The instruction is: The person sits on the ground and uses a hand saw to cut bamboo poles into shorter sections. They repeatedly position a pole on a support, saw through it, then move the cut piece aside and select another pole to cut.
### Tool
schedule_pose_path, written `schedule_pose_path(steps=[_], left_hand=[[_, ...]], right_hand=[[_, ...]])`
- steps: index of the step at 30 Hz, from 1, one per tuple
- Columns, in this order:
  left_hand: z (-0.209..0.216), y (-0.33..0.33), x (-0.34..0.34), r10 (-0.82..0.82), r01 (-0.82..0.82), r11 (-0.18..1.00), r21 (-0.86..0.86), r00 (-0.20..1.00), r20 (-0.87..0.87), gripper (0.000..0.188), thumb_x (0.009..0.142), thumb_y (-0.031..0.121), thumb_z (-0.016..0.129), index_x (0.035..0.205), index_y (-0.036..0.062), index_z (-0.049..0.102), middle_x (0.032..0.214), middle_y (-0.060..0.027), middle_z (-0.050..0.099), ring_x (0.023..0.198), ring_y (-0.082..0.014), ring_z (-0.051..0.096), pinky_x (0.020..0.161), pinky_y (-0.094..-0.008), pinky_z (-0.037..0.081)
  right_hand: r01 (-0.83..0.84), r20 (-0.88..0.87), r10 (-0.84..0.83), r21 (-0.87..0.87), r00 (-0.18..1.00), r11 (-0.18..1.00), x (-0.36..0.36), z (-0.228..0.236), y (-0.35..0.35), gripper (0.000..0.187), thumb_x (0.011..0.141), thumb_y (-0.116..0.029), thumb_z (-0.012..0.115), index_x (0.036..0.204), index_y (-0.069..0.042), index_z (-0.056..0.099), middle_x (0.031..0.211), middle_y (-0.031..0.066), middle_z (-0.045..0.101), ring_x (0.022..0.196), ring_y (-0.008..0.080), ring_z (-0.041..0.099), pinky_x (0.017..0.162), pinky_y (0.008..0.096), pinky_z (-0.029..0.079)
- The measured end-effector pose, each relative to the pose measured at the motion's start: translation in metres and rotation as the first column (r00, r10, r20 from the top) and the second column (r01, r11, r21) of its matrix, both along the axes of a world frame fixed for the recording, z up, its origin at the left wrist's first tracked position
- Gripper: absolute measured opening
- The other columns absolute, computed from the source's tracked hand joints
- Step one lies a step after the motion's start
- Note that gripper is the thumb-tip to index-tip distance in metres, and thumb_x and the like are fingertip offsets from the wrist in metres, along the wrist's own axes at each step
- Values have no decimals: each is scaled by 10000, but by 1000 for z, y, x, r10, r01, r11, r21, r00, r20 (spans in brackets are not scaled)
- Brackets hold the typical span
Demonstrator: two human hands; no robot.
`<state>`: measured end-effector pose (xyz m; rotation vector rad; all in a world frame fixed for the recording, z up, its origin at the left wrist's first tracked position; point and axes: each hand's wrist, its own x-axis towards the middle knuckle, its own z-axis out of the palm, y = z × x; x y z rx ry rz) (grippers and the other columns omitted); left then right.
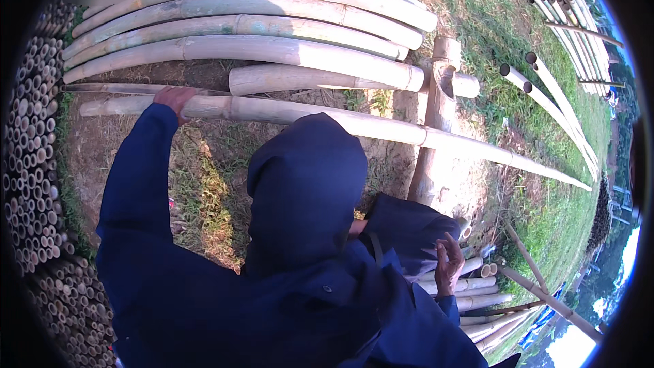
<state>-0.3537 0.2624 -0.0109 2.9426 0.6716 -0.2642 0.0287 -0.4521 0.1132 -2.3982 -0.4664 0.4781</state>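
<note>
My left hand (178,102) is closed over a pale bamboo pole (327,121) near its left end. The pole slants across in front of me, its far end reaching down to the right over grass. My right hand (447,264) is raised at the lower right, its fingers loosely bent and apart, with nothing visible in it. It is away from the pole, beside dark cloth (412,228). Between my arms a rounded, navy cloth-covered form (306,177) hides the ground and part of the pole's lower edge.
Several long bamboo poles (259,27) lie side by side at the far left. A notched bamboo crosspiece (428,163) lies under the pole. Stacked bamboo ends (30,157) rise along the left. More poles (562,112) rest on grass at right; cut lengths (477,293) lie near my right hand.
</note>
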Motion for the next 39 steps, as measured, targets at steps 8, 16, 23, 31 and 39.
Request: schedule_pose_path(steps=[8,16,23,31,39], left_hand=[[-45,98,-159,659,-528,741,414,692,-297,876,809,127,787,1566,240,362,1557,-94,491,1440,-295,467,1197,-522,334],[-10,-158,140,-75,36,991,129,947,312,683,891,308,704,1504,122,469,1430,-114,587,1259,-286,594,1095,-448,423],[-40,-148,180,-262,113,918,380,892,368,181,892,188,618,1043,165,715,946,-9,660,895,-224,653,857,-413,460],[-14,-146,187,187,-45,957,-288,853,488,310,857,274,727,1114,102,709,1071,-112,692,1009,-265,660,913,-429,473],[-34,-13,189,967,-533,-232,-813,-217,-134,732,878,567,698,1334,5,587,1272,-207,665,1121,-350,676,962,-494,532]], right_hand=[[-87,52,86,19,995,996,15,9,68,390,978,-101,700,1362,-47,660,1059,126,773,959,188,738,887,361,567],[-417,134,402,119,906,901,32,-20,175,482,945,-58,707,1416,-56,610,1147,151,733,987,241,744,874,381,577],[-267,12,277,316,961,910,121,-36,277,541,971,-187,693,1441,30,536,1222,215,718,1124,306,713,958,407,567],[-343,340,417,-256,843,904,193,-100,377,1044,794,-440,874,1605,-56,340,1599,231,400,1494,398,360,1210,489,338],[-579,336,826,-595,452,558,202,-118,415,878,690,-309,910,1433,-83,501,1348,147,588,1300,337,536,1198,558,310]])
